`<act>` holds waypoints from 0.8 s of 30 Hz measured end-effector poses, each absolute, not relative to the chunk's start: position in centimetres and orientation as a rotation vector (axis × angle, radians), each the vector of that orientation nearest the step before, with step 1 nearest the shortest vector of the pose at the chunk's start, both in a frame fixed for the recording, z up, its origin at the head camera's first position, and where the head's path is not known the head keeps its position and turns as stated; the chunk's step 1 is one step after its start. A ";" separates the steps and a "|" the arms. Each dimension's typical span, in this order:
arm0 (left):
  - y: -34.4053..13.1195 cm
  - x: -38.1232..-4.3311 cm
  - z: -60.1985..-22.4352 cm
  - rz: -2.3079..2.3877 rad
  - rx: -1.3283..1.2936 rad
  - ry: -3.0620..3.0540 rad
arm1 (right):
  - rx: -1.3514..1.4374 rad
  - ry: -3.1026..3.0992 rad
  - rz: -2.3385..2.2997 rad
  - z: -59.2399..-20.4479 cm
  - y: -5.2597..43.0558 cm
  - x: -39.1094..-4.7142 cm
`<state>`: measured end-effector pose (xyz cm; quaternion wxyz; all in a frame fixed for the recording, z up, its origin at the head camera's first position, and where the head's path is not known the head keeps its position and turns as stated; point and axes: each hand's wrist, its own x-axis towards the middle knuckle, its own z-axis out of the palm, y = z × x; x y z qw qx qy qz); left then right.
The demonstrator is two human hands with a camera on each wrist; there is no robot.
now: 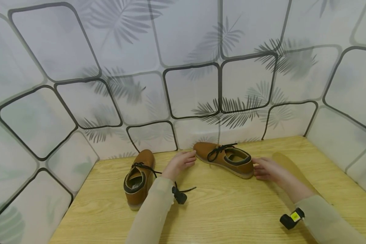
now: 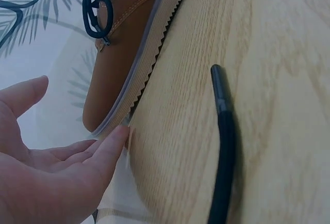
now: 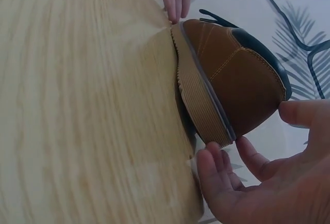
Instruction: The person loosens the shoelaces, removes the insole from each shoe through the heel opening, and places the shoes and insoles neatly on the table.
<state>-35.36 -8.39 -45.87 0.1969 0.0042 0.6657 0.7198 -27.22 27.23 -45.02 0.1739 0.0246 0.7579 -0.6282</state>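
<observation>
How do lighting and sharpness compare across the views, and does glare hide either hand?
Head view: brightest, with left hand and right hand both readable, neither hidden by glare; left wrist view: dimmer, soft shadow beside the black lace end; right wrist view: also dim, yet stitching on the brown shoe is legible.

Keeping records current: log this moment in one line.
left hand: at toe of brown shoe, fingers extended | right hand: fingertips touching its heel | second shoe: on table, left of left hand
</observation>
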 end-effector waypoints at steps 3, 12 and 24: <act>-8.1 -35.4 -45.7 2.075 0.003 1.780 | 0.077 2.175 -1.744 -45.0 27.1 -27.2; -7.7 -35.5 -45.6 2.150 -0.049 1.685 | 0.115 2.201 -1.662 -44.6 26.7 -27.2; -7.6 -35.4 -45.3 2.153 -0.124 1.682 | 0.125 2.212 -1.689 -44.5 26.0 -27.3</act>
